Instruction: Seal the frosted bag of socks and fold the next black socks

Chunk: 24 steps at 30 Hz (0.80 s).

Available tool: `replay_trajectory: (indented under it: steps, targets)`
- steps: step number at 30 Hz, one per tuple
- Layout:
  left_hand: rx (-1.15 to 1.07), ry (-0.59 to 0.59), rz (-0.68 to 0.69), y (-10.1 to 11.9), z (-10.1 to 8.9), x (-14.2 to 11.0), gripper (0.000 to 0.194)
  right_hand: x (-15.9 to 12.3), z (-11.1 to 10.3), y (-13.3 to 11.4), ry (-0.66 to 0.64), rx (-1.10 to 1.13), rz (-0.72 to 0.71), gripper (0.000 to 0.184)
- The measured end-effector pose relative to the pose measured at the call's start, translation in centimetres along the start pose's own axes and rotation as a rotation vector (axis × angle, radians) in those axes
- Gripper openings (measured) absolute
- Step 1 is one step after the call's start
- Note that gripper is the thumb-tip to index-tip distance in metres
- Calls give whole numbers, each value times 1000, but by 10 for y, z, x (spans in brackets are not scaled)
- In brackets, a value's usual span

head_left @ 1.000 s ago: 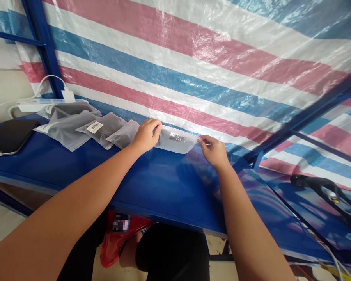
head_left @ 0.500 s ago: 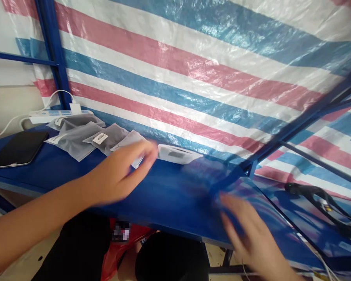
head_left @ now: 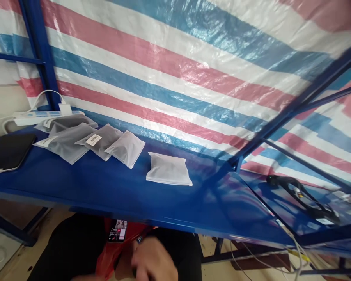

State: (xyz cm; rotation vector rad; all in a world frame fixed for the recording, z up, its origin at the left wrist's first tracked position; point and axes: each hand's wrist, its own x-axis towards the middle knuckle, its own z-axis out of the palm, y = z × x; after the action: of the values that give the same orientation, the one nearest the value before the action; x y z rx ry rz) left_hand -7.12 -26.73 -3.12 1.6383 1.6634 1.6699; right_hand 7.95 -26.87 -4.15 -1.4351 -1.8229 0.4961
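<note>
A white frosted pouch [head_left: 168,171] lies flat and alone on the blue shelf [head_left: 105,191], apart from both hands. To its left, a row of grey and white pouches [head_left: 101,141] overlap each other, some with barcode labels. My right hand [head_left: 153,259] is a blur low over my lap, below the shelf's front edge and next to a red bag [head_left: 107,259]; its fingers cannot be made out. Of my left arm only a sliver shows at the bottom edge; the hand itself is out of frame.
A dark tablet [head_left: 6,152] lies at the shelf's left end, with a white power strip [head_left: 41,114] and cable behind it. A black corded device [head_left: 298,195] rests on the right shelf section. A striped tarp [head_left: 178,78] hangs behind, and blue frame posts stand at left and right.
Both hands have let go of the white pouch and dropped below the shelf edge. The pouch now lies flat, nearer the front than where it was held.
</note>
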Motion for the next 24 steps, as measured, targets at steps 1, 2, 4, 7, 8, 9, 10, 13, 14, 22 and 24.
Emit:
replay_trajectory:
  steps: [1, 2, 4, 7, 8, 9, 10, 13, 14, 22, 24]
  targets:
    - [-34, -58, 48, 7, -6, 2, 28, 0, -4, -7, 54, 17, -20, 20]
    - [-72, -133, 106, 14, -9, 9, 33, 1, -10, -12, 141, 32, -42, 26]
    - [-143, -311, 250, 30, -6, 34, 27, 9, -30, -16, 441, 77, -88, 30]
    - [-135, -577, 561, 51, 27, 88, 16, 28, -69, -4, 574, 1, -64, 17]
    - [-67, -639, 669, 55, 44, 105, 10, 35, -82, 4, 521, -62, -37, 16]
    - [4, -700, 773, 57, 63, 120, 8, 42, -94, 14, 409, -127, -6, 16]
    - [70, -740, 858, 56, 82, 133, 13, 50, -104, 24, 273, -201, 16, 15]
    - [271, -817, 923, 45, 133, 161, 21, 79, -124, 52, -44, -405, -20, 15]
    - [295, -829, 922, 40, 145, 167, 19, 91, -128, 59, -121, -445, -47, 13]
    - [175, -606, 723, -1, 162, 190, 12, 211, -125, 91, -212, -519, -151, 7]
    - [152, -563, 732, -10, 161, 194, 12, 236, -112, 100, -156, -477, -117, 6]
